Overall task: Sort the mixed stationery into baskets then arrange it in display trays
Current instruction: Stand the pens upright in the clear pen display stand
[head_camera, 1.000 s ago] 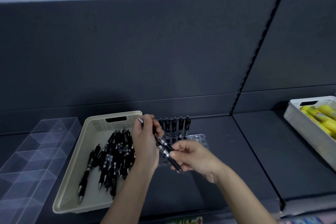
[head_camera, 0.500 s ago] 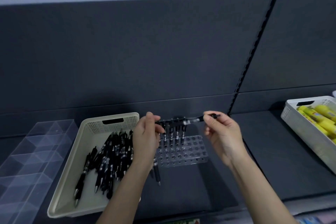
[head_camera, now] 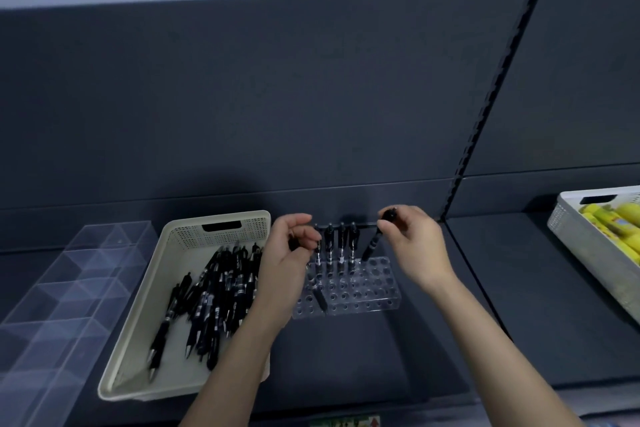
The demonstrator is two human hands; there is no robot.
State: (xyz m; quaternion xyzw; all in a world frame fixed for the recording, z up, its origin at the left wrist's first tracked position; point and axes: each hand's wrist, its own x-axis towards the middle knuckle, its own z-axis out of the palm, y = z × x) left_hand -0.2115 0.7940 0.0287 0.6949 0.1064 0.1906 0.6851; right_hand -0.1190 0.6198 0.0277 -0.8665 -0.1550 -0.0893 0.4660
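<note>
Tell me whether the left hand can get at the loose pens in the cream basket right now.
Probably yes: the left hand is right beside the open basket, with nothing over the loose pens. But it holds a pen, which may hamper a grab.

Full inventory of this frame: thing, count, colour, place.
shelf: one, dark grey, underneath.
cream basket: one, cream, left of centre.
loose pens: many, black, in cream basket.
pen holder: one, clear, holed, right of cream basket.
standing pens: at least four, black, holder's back row.
compartment tray: one, clear, far left.
white basket: one, white, far right.
yellow items: several, yellow, in white basket; type unclear.
left hand: grips spare pen, black, over holder's left end.
right hand: pinches tilted pen, black, tip at holder's back row.
</note>
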